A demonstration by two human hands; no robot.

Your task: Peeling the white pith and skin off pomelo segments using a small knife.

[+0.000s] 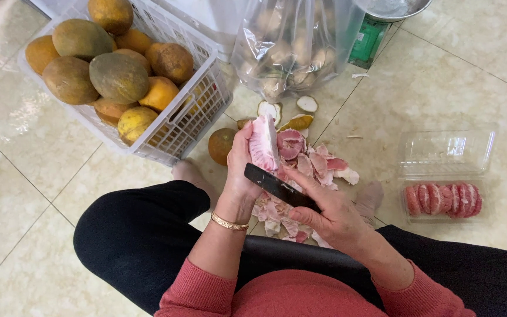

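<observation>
Head view, left to right: white basket [206, 111] heaped with green-orange pomelos [118, 76] on tiled floor [24, 199]; one loose fruit [221, 145] beside it. Left hand [243, 170] closed around pink pomelo segment [263, 142], held upright — long axis vertical, above pile of pith scraps [318, 167]. Right hand [333, 214] grips dark knife [277, 186], blade pointing left, lying across base of segment, touching left fingers. Far right — clear clamshell tray [447, 176] with row of peeled segments [444, 199], well apart.

Bag [291, 44], bowl [391, 8] and crate [198, 105] cut off at top edge; bag's contents blurred; knife [277, 186] handle hidden in right hand [333, 214].
</observation>
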